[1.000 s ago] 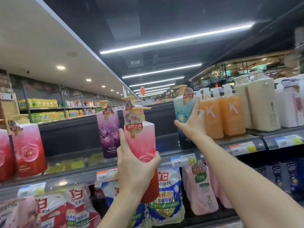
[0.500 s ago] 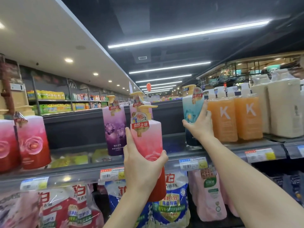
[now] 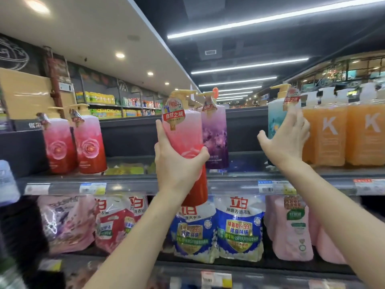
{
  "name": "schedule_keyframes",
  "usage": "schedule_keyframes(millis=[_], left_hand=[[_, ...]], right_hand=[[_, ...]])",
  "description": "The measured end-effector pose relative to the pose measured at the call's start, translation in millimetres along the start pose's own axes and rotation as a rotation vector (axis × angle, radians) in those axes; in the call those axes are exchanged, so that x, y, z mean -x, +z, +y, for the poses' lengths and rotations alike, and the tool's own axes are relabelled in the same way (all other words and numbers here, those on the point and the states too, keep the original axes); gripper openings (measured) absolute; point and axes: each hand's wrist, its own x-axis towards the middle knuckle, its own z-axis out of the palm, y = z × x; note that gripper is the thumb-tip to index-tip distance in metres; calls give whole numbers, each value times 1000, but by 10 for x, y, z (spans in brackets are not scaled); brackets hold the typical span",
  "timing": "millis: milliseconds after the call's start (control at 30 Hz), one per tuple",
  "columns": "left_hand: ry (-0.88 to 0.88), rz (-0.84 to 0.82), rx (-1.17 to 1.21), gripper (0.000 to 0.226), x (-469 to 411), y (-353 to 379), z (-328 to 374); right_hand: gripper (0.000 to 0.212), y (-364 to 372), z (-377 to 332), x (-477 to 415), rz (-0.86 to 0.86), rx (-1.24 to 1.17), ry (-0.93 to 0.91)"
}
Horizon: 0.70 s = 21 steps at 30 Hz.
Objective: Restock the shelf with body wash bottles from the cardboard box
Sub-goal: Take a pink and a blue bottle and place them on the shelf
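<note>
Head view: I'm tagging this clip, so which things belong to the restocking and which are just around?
Part of the job:
- pink bottle, held in the left hand
- teal bottle, touched by the open right hand
- purple bottle
- two rose bottles
- shelf

Just around:
- orange K bottles
- refill pouches below

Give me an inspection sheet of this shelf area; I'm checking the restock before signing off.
Surface: top shelf, price tags along its front rail.
Job's things: pink-red bottle held up in front of the shelf; two matching bottles, a purple bottle and a teal bottle standing on it. Cardboard box: nothing seen.
Clutter: orange K bottles at right; refill pouches below.
Grips: left hand shut on the pink-red bottle; right hand open against the teal bottle.
Cables: nothing seen.
Surroundings: store aisle, ceiling strip lights.
</note>
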Motion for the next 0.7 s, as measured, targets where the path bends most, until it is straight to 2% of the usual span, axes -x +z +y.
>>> schedule_keyframes(millis=[100, 167, 233, 300, 367, 467, 700], left_hand=[[24, 39, -34, 120, -252, -252, -87], [30, 50, -54, 120, -431, -438, -175], [38, 57, -68, 120, -613, -616, -294], [46, 63, -80, 121, -786, -793, -439], [45, 61, -81, 122, -961, -958, -618], [58, 47, -69, 122, -1234, -1158, -896], [56, -21, -3, 121, -1741, -1389, -1510]], right_hand=[[72, -10, -427, 325, -11, -173, -140], [56, 18, -747, 547, -86, -292, -208], [41, 60, -1120, 759, -256, -397, -219], [34, 159, -1538, 966, -449, -476, -222], [42, 358, -1944, 1139, -575, -525, -224], [61, 754, -2461, 1294, -667, -551, -196], [87, 1463, -3003, 1484, -728, -613, 15]])
